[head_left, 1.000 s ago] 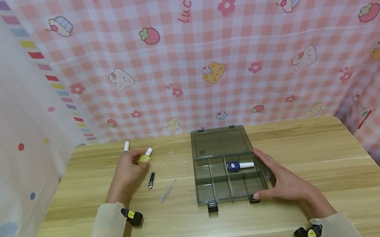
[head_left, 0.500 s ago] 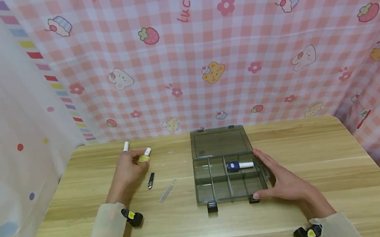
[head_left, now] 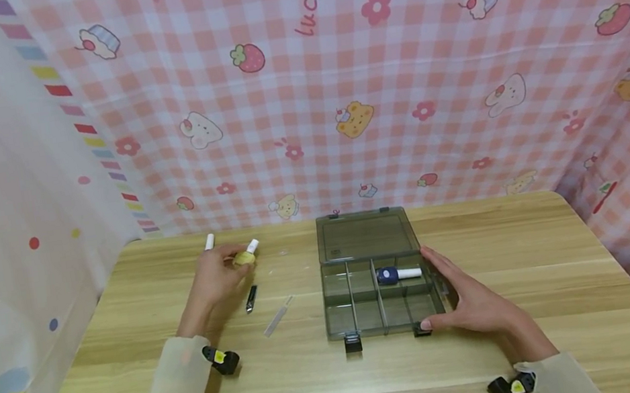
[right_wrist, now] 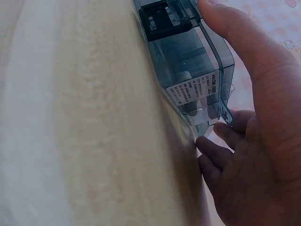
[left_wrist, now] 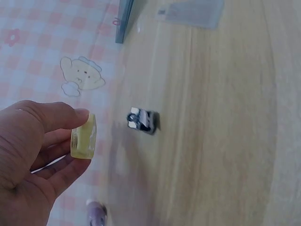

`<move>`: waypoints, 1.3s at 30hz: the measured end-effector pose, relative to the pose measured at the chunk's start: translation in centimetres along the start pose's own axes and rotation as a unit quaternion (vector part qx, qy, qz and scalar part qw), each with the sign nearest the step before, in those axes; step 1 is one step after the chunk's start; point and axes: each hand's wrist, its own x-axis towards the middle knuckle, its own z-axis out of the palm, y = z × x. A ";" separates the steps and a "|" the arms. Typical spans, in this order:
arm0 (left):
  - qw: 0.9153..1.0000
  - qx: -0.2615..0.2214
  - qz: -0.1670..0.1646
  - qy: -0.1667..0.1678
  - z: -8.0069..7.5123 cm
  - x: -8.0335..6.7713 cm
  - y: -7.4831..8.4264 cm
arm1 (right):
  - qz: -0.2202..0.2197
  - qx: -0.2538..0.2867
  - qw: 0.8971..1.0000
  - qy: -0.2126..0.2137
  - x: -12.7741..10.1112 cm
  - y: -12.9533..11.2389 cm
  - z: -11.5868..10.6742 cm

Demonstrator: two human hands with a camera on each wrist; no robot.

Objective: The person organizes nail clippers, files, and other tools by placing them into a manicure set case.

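My left hand (head_left: 217, 279) pinches a nail polish bottle (head_left: 245, 258) with yellow contents and a white cap between thumb and fingers. In the left wrist view the yellow bottle (left_wrist: 84, 137) appears at the fingertips, over the table. My right hand (head_left: 478, 304) holds the right side of a smoky see-through compartment box (head_left: 336, 337), thumb at a front latch and fingers at the back corner. The box's lid (head_left: 366, 235) is folded back. A dark blue nail polish bottle (head_left: 389, 275) with a white cap lies in its back row, towards the right.
A nail clipper (head_left: 252, 298) and a pale nail file (head_left: 278, 317) lie between the left hand and the box. Behind the left hand stands a white-capped bottle (head_left: 209, 241), mostly hidden; its body looks purple in the left wrist view. A checked cloth (head_left: 287, 92) hangs behind the table.
The left hand has moved slightly right and away from me with the yellow nail polish bottle, which shifts the same way. The right hand and the box have stayed in place.
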 end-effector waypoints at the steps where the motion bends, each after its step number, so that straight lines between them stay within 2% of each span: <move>1: 1.000 -0.002 0.000 -0.001 0.0 0.0 0.2 | 0.000 -0.001 1.000 0.000 0.0 0.0 0.0; 15: 0.998 -0.058 0.032 -0.014 0.3 -0.2 3.2 | 0.004 0.008 1.000 -0.004 0.0 -0.1 0.0; 24: 0.995 -0.072 0.066 -0.005 0.8 -0.5 5.1 | 0.002 0.015 1.000 -0.006 0.0 0.0 0.0; 31: 0.994 -0.088 0.067 -0.014 1.5 -0.8 6.6 | -0.002 0.015 1.000 -0.003 0.0 0.0 0.0; 39: 0.991 -0.083 0.099 -0.023 2.3 -0.7 8.1 | 0.000 0.013 1.000 -0.004 0.0 0.0 0.0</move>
